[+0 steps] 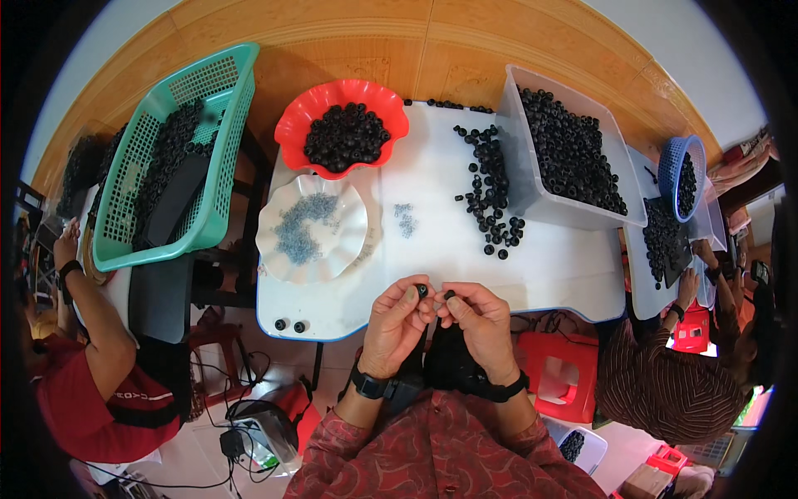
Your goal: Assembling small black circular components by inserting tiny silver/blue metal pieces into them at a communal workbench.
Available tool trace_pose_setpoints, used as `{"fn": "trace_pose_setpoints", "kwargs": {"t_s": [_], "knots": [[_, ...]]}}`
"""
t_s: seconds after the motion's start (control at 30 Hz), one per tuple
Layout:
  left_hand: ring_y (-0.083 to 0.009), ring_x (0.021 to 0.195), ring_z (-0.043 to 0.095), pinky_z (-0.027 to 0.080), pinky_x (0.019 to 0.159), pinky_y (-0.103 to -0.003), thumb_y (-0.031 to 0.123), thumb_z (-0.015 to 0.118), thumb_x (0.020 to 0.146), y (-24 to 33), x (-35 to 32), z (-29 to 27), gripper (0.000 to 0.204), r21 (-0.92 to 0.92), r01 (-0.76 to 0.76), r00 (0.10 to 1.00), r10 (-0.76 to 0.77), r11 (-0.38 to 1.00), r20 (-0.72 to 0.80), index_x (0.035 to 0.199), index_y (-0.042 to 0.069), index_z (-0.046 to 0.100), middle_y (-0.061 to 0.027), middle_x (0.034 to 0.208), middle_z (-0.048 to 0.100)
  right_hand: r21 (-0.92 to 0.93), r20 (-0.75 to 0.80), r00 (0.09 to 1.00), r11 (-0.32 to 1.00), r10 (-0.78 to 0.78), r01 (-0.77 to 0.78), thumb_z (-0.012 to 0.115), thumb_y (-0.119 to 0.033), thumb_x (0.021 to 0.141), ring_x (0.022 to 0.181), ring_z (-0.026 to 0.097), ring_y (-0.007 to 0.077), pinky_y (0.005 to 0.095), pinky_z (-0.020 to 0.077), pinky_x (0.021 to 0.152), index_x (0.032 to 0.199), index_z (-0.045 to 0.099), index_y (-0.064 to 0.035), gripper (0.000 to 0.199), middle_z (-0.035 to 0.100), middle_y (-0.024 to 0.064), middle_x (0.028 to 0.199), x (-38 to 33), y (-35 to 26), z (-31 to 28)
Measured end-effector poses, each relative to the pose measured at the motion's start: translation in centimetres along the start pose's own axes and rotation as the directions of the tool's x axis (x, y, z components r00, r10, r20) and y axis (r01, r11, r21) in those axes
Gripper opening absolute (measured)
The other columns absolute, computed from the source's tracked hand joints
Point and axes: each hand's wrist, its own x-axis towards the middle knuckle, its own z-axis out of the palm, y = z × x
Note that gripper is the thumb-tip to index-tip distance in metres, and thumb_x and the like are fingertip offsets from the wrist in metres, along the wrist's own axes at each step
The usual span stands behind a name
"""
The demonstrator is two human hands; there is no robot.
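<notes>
The left hand (397,320) holds a small black ring (422,290) at the near edge of the white surface (449,241); its grip is pinched on the ring between thumb and fingertips. The right hand (480,323) sits just beside it, fingertips almost touching the left, its grip pinched on a second black piece (450,294). Both hands hover above the surface edge, in front of the person's torso.

On the surface, a white scalloped plate (274,249) carries small pale blue parts. Behind it, a red scalloped bowl (293,125) is filled with black rings. A clear bin (573,212) at the right also holds black rings, with a loose pile of rings (490,195) beside it. Two stray rings (289,325) lie near the front left corner. A teal basket (212,200) stands to the left, off the surface.
</notes>
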Motion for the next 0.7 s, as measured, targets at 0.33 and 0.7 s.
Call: {"fn": "trace_pose_setpoints", "kwargs": {"t_s": [0.33, 0.7], "knots": [[-0.0125, 0.082, 0.061, 0.052, 0.075, -0.025, 0.009, 0.057, 0.098, -0.4, -0.2, 0.8, 0.025, -0.042, 0.008, 1.0, -0.007, 0.999, 0.029, 0.12, -0.003, 0.06, -0.0112, 0.103, 0.066, 0.151, -0.003, 1.0, 0.988, 0.012, -0.011, 0.063, -0.004, 0.094, 0.078, 0.06, 0.0108, 0.0231, 0.0484, 0.071, 0.111, 0.066, 0.0027, 0.019, 0.068, 0.006, 0.092, -0.2, 0.0, -0.4], [-0.0113, 0.082, 0.061, 0.051, 0.076, -0.026, 0.008, 0.058, 0.097, -0.4, -0.6, 1.5, 0.023, -0.023, 0.03, 0.999, -0.029, 0.999, 0.042, 0.118, -0.001, 0.062, -0.008, 0.103, 0.067, 0.011, -0.031, 0.991, 0.991, -0.134, 0.134, 0.065, -0.001, 0.091, 0.077, 0.056, 0.0099, 0.022, 0.0452, 0.068, 0.106, 0.068, 0.0018, 0.016, 0.064, 0.0042, 0.095, -0.3, 0.0, 0.3]]}}
